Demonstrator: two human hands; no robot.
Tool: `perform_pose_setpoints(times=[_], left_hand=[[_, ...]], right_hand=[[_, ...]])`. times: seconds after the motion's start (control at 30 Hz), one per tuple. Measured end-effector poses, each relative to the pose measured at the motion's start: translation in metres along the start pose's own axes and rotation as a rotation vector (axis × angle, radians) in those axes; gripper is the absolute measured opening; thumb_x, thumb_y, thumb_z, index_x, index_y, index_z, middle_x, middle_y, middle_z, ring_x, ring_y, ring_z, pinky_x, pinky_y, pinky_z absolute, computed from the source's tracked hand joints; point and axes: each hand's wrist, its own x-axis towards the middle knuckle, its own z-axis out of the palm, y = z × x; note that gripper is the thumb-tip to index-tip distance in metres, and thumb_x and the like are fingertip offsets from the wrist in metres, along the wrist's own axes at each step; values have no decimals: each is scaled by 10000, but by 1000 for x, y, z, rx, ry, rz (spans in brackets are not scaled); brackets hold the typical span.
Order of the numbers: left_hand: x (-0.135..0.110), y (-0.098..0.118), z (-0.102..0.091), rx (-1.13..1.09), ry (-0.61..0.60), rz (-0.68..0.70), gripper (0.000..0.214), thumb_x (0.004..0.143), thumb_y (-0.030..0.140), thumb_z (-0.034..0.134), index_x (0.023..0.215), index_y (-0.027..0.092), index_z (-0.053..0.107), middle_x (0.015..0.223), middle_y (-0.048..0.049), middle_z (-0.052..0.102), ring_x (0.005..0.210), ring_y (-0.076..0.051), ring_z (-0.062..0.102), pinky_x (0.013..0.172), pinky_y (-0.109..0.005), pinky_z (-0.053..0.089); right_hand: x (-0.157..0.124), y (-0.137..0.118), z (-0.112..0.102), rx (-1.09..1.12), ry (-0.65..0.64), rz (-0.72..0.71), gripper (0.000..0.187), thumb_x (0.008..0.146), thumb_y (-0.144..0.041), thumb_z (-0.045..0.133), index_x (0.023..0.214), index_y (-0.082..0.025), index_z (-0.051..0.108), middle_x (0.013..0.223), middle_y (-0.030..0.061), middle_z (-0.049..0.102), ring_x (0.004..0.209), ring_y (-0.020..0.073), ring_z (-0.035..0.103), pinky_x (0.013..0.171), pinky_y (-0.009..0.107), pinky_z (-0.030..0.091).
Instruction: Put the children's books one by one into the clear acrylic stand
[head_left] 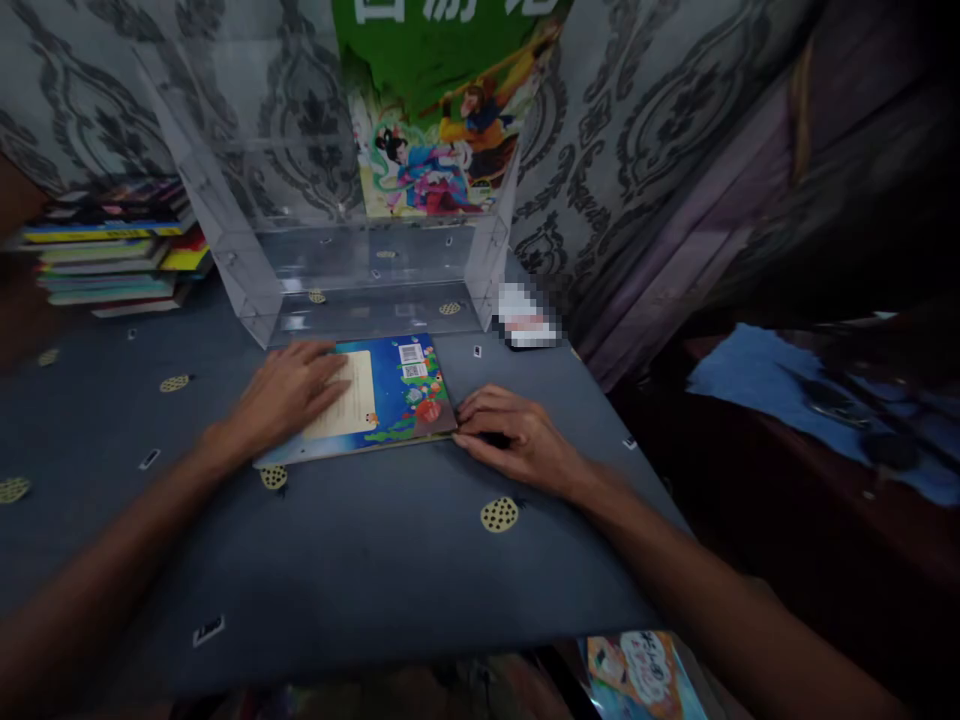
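Observation:
A thin blue picture book lies flat, back cover up, on a table covered with a blue-grey cloth. My left hand rests flat on the book's left half, fingers stretched out. My right hand sits at the book's right lower corner, fingers curled against its edge. Just behind the book stands a clear acrylic box with its open side toward me. A green illustrated book stands upright inside it against the back wall.
A pile of books lies at the back left of the table. A small blurred-out item sits right of the acrylic box. Patterned wallpaper is behind. Another book shows below the table's front edge. The table's right edge drops to a dark area.

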Motion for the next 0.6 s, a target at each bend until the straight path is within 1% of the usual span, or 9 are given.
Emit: perform_pose_setpoints(times=[0.07,0.1,0.2,0.3,0.33,0.4,0.47,0.53,0.6], left_hand=[[2,-18,-2,6,-43,-111,549,1029,510,353,1397,158,559,1425,-178,562,1264,-359,547,1015,-529,463],[2,-25,-3,-8,-67,-141,570,1026,526,346,1429,165,529,1418,-177,565,1249,-356,558,996,-512,477],[1,-32,-6,-18,-106,-173,591,1025,550,333,1457,184,500,1374,-166,585,1202,-341,587,942,-462,507],[-1,-27,-11,63,-120,-177,542,1030,522,352,1419,196,541,1317,-164,611,1170,-346,604,877,-436,527],[-3,-24,-13,94,-129,-184,519,1030,510,366,1402,202,557,1305,-166,618,1167,-352,607,851,-429,532],[-7,-16,-19,146,-154,-207,470,1028,489,406,1352,208,598,1276,-170,635,1148,-364,621,795,-414,537],[-13,-8,-26,187,-176,-226,422,1028,478,431,1275,208,642,1209,-160,664,1079,-359,656,741,-393,533],[-22,0,-32,234,-197,-237,384,1035,462,434,1205,209,668,1117,-135,696,974,-333,695,697,-368,521],[-32,9,-37,286,-252,-258,377,1036,470,441,1151,204,682,1041,-119,720,890,-324,718,659,-357,510]], right_hand=[[0,2,1,-3,3,-11,158,967,-230,615,829,-188,679,825,51,706,867,198,650,804,369,542],[-1,3,2,-7,0,-13,143,964,-226,618,839,-187,675,828,50,707,871,199,650,803,368,543],[-4,4,3,-48,8,48,77,947,-232,636,889,-188,663,848,49,704,840,193,644,751,339,542],[-6,3,4,-104,39,175,54,915,-249,673,914,-201,647,840,36,676,747,173,628,672,301,529],[-7,3,4,-108,51,195,60,911,-249,677,940,-205,649,838,32,671,736,171,627,664,297,531],[-7,2,5,-102,58,177,115,927,-234,651,1039,-212,662,849,35,678,761,180,638,673,300,541],[-7,3,5,-110,45,108,167,958,-215,602,1106,-219,679,875,48,701,814,197,649,707,320,553],[-7,5,5,-147,42,60,186,979,-203,561,1083,-224,713,893,62,717,846,213,651,730,343,557],[-8,5,7,-216,52,62,214,984,-199,541,1047,-230,743,884,71,718,835,223,646,720,355,555]])
